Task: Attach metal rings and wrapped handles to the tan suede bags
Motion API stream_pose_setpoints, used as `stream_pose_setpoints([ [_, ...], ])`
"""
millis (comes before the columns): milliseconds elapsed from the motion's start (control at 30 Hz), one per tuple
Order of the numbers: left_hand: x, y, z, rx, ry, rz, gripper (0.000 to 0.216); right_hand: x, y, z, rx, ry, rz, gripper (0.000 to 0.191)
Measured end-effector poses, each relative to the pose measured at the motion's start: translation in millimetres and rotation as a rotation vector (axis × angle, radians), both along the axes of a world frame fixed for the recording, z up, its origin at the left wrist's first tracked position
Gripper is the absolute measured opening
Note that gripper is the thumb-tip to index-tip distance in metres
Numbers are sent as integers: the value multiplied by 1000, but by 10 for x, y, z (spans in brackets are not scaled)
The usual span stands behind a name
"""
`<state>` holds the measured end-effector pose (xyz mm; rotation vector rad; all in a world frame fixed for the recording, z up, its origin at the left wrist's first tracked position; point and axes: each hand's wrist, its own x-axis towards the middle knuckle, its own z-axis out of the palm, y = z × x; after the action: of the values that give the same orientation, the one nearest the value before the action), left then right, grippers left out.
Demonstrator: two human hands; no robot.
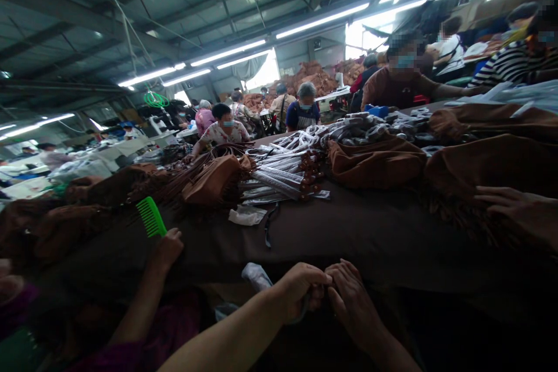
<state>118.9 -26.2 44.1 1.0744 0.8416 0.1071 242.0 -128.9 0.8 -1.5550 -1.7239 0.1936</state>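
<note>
My left hand [300, 290] is closed, its thumb and forefinger pinched near the table's front edge. A pale plastic-wrapped strap [256, 276] shows behind my left wrist, and a greyish bend of it seems to come out under the palm. My right hand [349, 288] meets the left at the fingertips, its fingers bent and held together. Whatever small part lies between the fingertips is too dark to make out. Beyond my hands, a crumpled white wrapper [247, 215] and a thin black strap [271, 225] lie on the dark cloth [331, 232].
A co-worker's hand at left holds a green comb [151, 218]. Another person's hand [518, 206] rests on brown fringed bags [492, 165] at right. White-wrapped straps [279, 177] are heaped mid-table beside a brown bag [213, 180]. Several people sit across the table.
</note>
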Motion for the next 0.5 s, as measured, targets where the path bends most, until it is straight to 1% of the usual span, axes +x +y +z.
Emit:
stream_pose_setpoints([
  [133,-16,-12,-26,-12,-3,6,20,-1,-3,-35,25,-13,-13,16],
  [233,-16,-27,17,-8,-13,20,20,-9,-5,-30,24,-52,-34,19],
  [367,-10,-54,57,-1,2,54,16,20,-22,-14,43,-112,-114,23],
  [433,-8,-67,49,0,-3,52,14,56,-36,-5,62,-150,-103,25],
  [500,-5,-76,38,-2,-23,46,13,89,-48,3,75,-180,-62,25],
])
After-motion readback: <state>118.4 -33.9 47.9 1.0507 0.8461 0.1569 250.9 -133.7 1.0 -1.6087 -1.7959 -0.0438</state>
